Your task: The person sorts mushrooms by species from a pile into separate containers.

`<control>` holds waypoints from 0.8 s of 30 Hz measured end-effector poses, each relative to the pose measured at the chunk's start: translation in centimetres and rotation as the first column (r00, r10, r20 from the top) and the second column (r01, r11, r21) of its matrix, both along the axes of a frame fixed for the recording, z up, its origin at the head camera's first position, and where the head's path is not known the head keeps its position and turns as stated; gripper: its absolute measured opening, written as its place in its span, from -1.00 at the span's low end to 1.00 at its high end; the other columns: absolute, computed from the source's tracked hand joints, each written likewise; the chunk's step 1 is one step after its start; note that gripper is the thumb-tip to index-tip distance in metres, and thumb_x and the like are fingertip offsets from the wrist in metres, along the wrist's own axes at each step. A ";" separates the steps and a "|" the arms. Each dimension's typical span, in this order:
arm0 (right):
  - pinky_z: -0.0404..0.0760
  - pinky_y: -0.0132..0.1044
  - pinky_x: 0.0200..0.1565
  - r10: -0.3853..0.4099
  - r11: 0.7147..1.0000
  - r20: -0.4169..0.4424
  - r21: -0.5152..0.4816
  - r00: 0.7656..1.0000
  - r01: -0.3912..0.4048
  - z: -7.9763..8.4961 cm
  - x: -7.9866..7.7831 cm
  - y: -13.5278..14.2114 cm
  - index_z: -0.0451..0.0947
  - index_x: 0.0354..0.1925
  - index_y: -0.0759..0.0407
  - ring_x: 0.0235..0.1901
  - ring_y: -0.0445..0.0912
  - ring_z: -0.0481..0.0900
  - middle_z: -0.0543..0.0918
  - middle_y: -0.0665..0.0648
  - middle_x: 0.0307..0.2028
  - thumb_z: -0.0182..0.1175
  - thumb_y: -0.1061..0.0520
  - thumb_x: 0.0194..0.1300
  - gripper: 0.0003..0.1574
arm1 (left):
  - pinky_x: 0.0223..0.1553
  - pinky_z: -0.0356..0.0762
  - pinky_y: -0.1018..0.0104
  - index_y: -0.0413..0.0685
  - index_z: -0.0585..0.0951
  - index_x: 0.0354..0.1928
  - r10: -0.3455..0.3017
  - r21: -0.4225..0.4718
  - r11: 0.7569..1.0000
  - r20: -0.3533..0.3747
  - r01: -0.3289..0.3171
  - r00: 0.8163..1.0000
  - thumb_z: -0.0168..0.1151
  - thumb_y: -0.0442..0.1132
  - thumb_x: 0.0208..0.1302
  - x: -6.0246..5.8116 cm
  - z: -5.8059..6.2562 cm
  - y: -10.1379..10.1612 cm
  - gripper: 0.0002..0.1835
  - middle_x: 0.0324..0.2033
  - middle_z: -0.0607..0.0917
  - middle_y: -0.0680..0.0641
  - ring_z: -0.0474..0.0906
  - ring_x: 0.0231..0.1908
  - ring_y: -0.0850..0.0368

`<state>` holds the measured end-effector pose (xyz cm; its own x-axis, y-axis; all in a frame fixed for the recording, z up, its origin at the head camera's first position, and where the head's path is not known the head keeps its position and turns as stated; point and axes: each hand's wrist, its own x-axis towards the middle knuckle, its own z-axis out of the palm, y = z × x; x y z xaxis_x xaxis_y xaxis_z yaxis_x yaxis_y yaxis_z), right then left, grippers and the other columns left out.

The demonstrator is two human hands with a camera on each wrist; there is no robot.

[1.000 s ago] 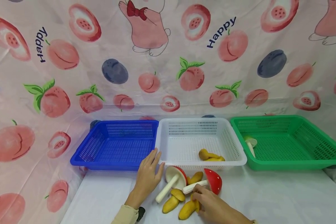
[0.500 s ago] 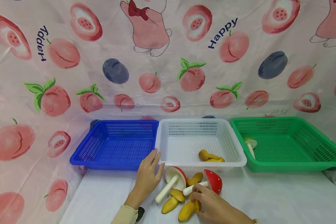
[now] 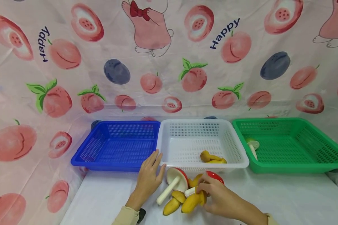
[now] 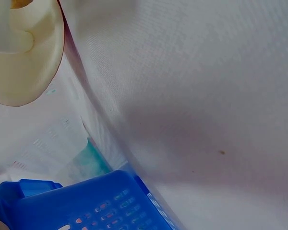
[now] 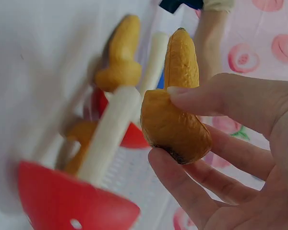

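My right hand [image 3: 223, 200] pinches a yellow toy mushroom [image 3: 190, 204] between thumb and fingers; in the right wrist view this mushroom [image 5: 175, 122] is held off the table, its cap dark at the bottom. My left hand [image 3: 149, 176] has its fingers extended, fingertips at the near corner where the blue basket [image 3: 107, 164] meets the white basket [image 3: 191, 164]. Between the hands lie a red-capped mushroom with a white stem [image 3: 178, 180], another yellow mushroom [image 3: 171, 206] and a further yellow one [image 3: 195, 180]. A second red-capped mushroom [image 3: 216, 177] is partly hidden behind my right hand.
Yellow mushrooms [image 3: 208, 157] lie in the white basket's front right corner. The green basket [image 3: 298, 167] on the right holds a white-stemmed mushroom with a greenish cap [image 3: 253, 146]. A fruit-print cloth [image 3: 163, 87] hangs behind the row of baskets.
My right hand has raised the yellow mushroom slightly and moved it up and right, covering more of the second red-capped mushroom. The left hand stays in place.
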<state>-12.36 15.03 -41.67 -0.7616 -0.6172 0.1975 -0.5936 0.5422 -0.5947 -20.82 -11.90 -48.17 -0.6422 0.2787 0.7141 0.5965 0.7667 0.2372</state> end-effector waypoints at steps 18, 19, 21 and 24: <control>0.62 -0.37 -0.35 -0.078 0.996 -0.134 -0.047 0.988 0.072 3.1 -3.3 1.8 0.59 -0.33 0.09 -0.30 -0.15 0.46 0.44 -0.03 -0.23 0.37 0.40 -0.19 -0.62 | 0.09 0.38 -0.15 -0.28 0.53 0.14 -0.006 0.004 1.000 -0.028 0.006 1.000 0.18 -0.13 0.26 -0.1 -0.2 0.1 -0.52 0.22 0.45 -0.25 0.38 0.21 -0.19; 0.63 -0.37 -0.35 -0.079 0.996 -0.129 -0.050 0.989 0.073 3.2 -3.5 1.8 0.60 -0.32 0.10 -0.30 -0.15 0.47 0.44 -0.02 -0.23 0.37 0.40 -0.18 -0.62 | 0.09 0.38 -0.15 -0.28 0.53 0.14 -0.006 0.007 1.000 -0.029 0.006 1.000 0.19 -0.13 0.26 -0.1 -0.1 0.1 -0.52 0.22 0.45 -0.26 0.38 0.20 -0.18; 0.64 -0.36 -0.34 -0.080 0.996 -0.127 -0.050 0.989 0.075 3.4 -3.9 1.9 0.60 -0.31 0.11 -0.27 -0.13 0.47 0.44 -0.02 -0.23 0.37 0.40 -0.15 -0.63 | 0.09 0.39 -0.15 -0.28 0.54 0.14 -0.005 0.009 1.000 -0.036 0.005 0.999 0.20 -0.13 0.25 -0.1 -0.2 0.0 -0.52 0.21 0.45 -0.26 0.39 0.20 -0.19; 0.64 -0.38 -0.32 -0.093 0.995 -0.133 -0.042 0.987 0.088 3.7 -4.6 2.0 0.61 -0.31 0.12 -0.26 -0.11 0.49 0.46 0.00 -0.21 0.38 0.39 -0.13 -0.65 | 0.08 0.39 -0.14 -0.28 0.54 0.14 -0.004 0.009 1.000 -0.040 0.005 0.999 0.20 -0.13 0.25 -0.1 -0.2 0.0 -0.52 0.21 0.46 -0.26 0.40 0.19 -0.20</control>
<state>-16.94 17.05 -37.98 -0.7790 -0.5374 0.3231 -0.6191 0.5771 -0.5327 -20.92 -11.92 -48.37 -0.6120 0.2746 0.7417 0.6090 0.7619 0.2204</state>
